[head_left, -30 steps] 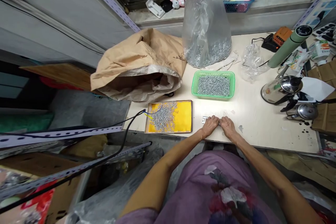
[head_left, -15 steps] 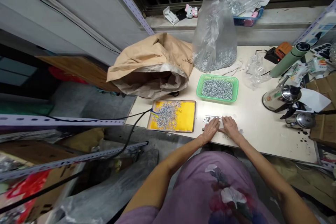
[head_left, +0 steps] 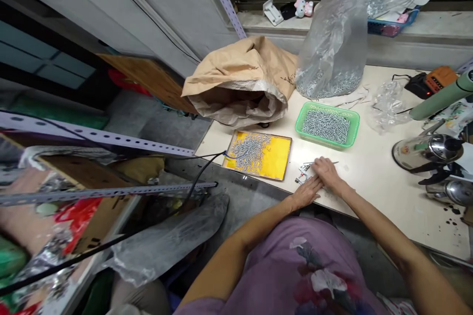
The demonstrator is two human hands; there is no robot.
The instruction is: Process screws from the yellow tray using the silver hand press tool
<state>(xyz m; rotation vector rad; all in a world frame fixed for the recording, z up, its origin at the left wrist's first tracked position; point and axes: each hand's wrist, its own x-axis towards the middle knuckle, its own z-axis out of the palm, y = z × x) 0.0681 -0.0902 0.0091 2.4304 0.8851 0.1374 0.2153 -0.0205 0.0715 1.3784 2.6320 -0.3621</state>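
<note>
My left hand (head_left: 307, 192) lies flat at the near edge of the pale table (head_left: 373, 177), fingers stretched toward small metal parts (head_left: 303, 173). My right hand (head_left: 326, 173) rests beside it with fingers curled over the table, touching those parts; what it holds, if anything, is hidden. A yellow tray (head_left: 274, 156) with a heap of small silver screws sits just left of my hands. A green basket (head_left: 327, 127) full of screws stands beyond them.
A brown paper sack (head_left: 240, 78) lies open at the table's far left. A clear plastic bag of screws (head_left: 332, 44) stands behind the basket. Steel kettles (head_left: 424, 150) and a green cylinder (head_left: 439, 98) are at the right. A black cable (head_left: 199, 167) crosses perforated metal rails on the left.
The view has swung left and down, so the table sits further right. My left hand has slid back toward the table edge and flattened; the metal parts now show left of my right hand.
</note>
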